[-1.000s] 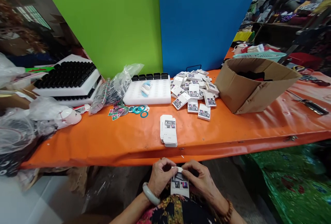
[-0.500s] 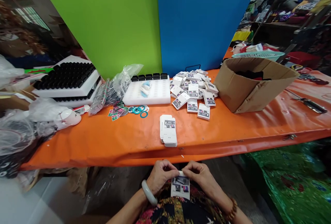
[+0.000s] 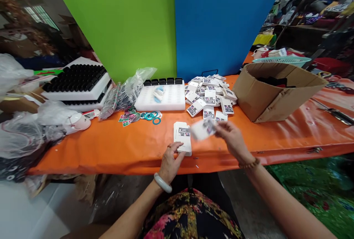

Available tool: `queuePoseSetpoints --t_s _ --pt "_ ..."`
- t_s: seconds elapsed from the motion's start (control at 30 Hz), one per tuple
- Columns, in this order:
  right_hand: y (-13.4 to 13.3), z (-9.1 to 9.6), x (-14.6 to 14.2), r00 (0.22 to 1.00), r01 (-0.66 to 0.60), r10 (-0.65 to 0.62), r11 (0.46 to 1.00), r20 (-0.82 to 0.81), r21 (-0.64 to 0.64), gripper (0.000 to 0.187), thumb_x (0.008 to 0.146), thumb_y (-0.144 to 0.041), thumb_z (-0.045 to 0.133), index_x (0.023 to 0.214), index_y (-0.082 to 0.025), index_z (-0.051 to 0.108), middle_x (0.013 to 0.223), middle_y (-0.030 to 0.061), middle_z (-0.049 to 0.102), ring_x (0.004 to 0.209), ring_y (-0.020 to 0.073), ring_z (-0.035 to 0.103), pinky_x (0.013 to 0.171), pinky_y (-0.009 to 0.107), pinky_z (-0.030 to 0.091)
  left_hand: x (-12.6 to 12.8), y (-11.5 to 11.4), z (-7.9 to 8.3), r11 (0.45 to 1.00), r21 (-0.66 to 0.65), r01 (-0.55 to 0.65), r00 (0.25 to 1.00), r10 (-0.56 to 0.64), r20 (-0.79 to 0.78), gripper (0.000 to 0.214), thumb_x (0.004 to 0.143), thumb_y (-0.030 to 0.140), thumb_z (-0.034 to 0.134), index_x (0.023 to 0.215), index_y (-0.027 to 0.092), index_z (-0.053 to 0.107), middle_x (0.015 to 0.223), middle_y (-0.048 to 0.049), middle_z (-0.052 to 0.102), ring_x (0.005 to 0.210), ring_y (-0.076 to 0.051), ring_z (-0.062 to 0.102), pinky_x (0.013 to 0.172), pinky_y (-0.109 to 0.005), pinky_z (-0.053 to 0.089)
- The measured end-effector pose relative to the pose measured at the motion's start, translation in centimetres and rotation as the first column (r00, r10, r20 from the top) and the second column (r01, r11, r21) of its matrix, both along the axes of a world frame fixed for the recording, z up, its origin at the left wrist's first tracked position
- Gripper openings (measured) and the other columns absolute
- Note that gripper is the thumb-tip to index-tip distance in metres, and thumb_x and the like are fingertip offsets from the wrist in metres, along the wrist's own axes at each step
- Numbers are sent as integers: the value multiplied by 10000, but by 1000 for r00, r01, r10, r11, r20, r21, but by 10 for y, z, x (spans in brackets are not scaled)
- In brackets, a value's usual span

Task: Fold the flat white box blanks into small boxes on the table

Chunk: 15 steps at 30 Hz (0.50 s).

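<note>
My right hand (image 3: 231, 136) is raised over the orange table (image 3: 110, 147), its fingers closed on a small white printed box (image 3: 203, 129) that is blurred by motion. My left hand (image 3: 171, 156) rests at the near edge of a short stack of flat white boxes (image 3: 182, 137), fingertips touching the stack's lower corner. Behind them lies a heap of the same small white boxes (image 3: 210, 93). The held box hangs just to the right of the stack.
A white foam tray (image 3: 163, 99) with a few black parts stands at mid-table, teal rings and stickers (image 3: 139, 116) in front of it. An open cardboard box (image 3: 276, 88) sits right. Stacked trays of black parts (image 3: 77, 84) and plastic bags (image 3: 24, 136) fill the left.
Both hands rose from my lap to the table. My right hand carried the small box up and to the right; my left hand let go of it and reached the flat stack.
</note>
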State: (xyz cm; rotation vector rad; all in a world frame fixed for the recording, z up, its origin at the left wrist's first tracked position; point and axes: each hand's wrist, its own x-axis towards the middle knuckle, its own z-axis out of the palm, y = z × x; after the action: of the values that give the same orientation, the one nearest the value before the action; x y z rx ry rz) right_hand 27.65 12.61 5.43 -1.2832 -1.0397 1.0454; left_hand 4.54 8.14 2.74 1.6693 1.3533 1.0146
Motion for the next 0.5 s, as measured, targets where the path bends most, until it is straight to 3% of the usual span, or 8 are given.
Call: queuePoseSetpoints --t_s 0.03,0.1,0.17,0.27,0.33,0.5 --pt "15 8 3 985 173 -171 982 -32 70 359 715 -453 665 928 -193 541 849 9 583 649 114 575 587 261 483 0 8 -1 998 62 -22 998 25 -53 285 800 206 551 1080 187 600 1116 -87 605 1035 -209 574 928 -374 450" --pt "38 20 0 949 306 -313 943 36 129 417 752 -457 619 1058 -212 477 975 34 563 702 129 598 595 275 502 0 20 -6 990 132 -41 983 63 -170 322 773 166 579 1093 195 594 1183 -97 573 1111 -237 536 980 -423 414" --pt "50 23 -15 922 147 -186 980 341 138 371 807 -417 558 1087 -188 476 1037 72 569 745 144 603 628 287 506 1 27 -14 989 141 -51 956 89 -280 403 732 143 628 1129 185 577 1237 -117 537 1157 -273 501 998 -462 395" --pt "58 12 -49 679 -208 157 978 717 -17 223 849 -283 514 1019 -144 556 1025 101 620 839 168 602 743 294 484 3 31 -28 988 144 -53 919 104 -380 506 695 132 676 1181 181 544 1285 -130 498 1209 -310 451 1005 -495 381" --pt "59 0 -71 571 -308 265 946 777 -97 185 815 -202 559 985 -133 590 1012 107 642 920 188 593 807 292 453 4 31 -37 987 157 -39 909 100 -404 522 697 126 675 1193 194 531 1294 -126 491 1228 -312 435 1002 -507 381" --pt "62 -17 -103 423 -323 349 920 836 -221 145 746 -101 571 885 -101 611 975 162 628 883 242 596 736 309 428 4 30 -51 987 160 -27 911 90 -402 498 718 119 652 1191 196 518 1307 -135 475 1225 -303 443 981 -511 405"
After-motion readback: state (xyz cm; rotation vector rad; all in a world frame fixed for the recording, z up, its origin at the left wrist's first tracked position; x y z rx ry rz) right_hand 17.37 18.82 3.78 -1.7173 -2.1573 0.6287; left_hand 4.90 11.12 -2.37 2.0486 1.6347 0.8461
